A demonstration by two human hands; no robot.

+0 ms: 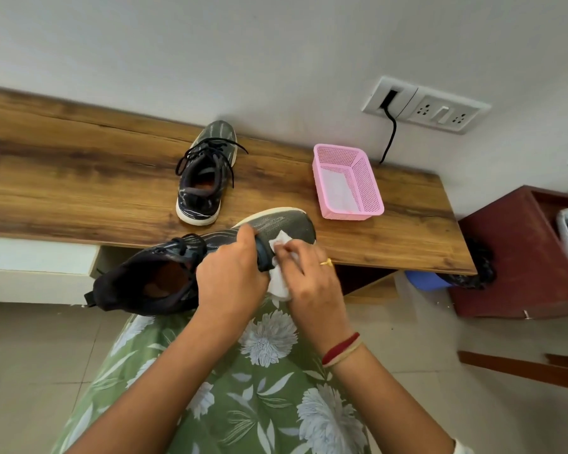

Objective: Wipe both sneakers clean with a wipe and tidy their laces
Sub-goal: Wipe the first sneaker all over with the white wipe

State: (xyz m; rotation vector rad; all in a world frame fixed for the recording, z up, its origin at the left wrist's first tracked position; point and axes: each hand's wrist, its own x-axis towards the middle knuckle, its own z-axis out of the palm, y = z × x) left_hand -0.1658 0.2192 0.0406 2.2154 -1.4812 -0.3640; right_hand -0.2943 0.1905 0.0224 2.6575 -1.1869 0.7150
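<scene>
- My left hand (232,273) grips the sneaker (282,224) — grey toe, black heel.
- My right hand (312,283) pinches the white wipe (279,285) against it, partly covering it.

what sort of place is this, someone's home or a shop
Most likely a room in a home. A long wood-grain desk sits below a wall socket panel, the floor is tiled, and a pink plastic basket and a sneaker sit on the desk.

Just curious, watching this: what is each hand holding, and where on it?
The left hand grips the sneaker around its middle; the right hand holds a bunched white wipe against its toe side.
</scene>
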